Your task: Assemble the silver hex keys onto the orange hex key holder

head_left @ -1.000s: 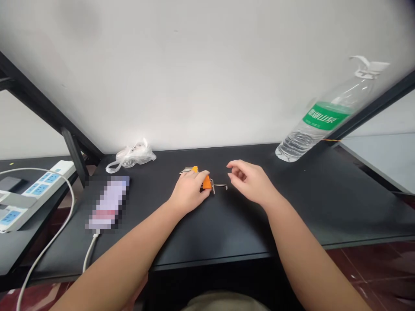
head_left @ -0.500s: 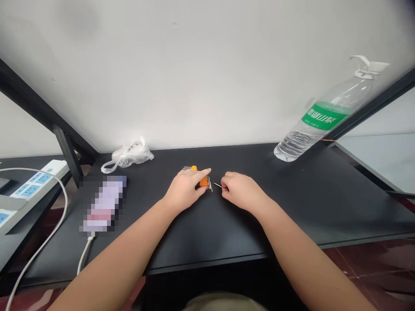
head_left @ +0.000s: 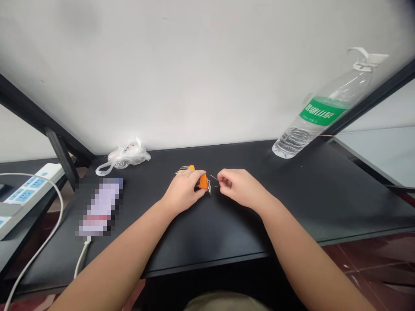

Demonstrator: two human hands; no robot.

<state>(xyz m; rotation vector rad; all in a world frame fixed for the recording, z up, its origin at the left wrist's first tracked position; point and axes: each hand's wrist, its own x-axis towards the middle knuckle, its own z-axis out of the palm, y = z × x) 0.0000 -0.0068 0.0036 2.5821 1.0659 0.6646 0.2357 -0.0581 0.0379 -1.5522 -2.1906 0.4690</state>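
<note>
An orange-handled folding hex key set (head_left: 203, 182) lies at the middle of the black desk, with steel keys fanning out at its far end (head_left: 183, 169). My left hand (head_left: 183, 191) is closed over the orange handle and hides much of it. A thin steel hex key (head_left: 214, 177) sticks out from the near end towards my right hand (head_left: 240, 187). Its fingertips pinch at the thin steel, though the fingers hide the exact grip.
A black desk (head_left: 207, 233) runs under everything. A pixelated phone (head_left: 100, 207) with a white cable lies to the left, beyond it a plastic bag (head_left: 125, 157). A water bottle (head_left: 293, 138) stands far right. A power strip (head_left: 29, 190) sits left, off the desk.
My right hand has moved left and closed in on the thin steel key, which has swung from pointing right towards my fingertips. My left hand remains on the orange handle.
</note>
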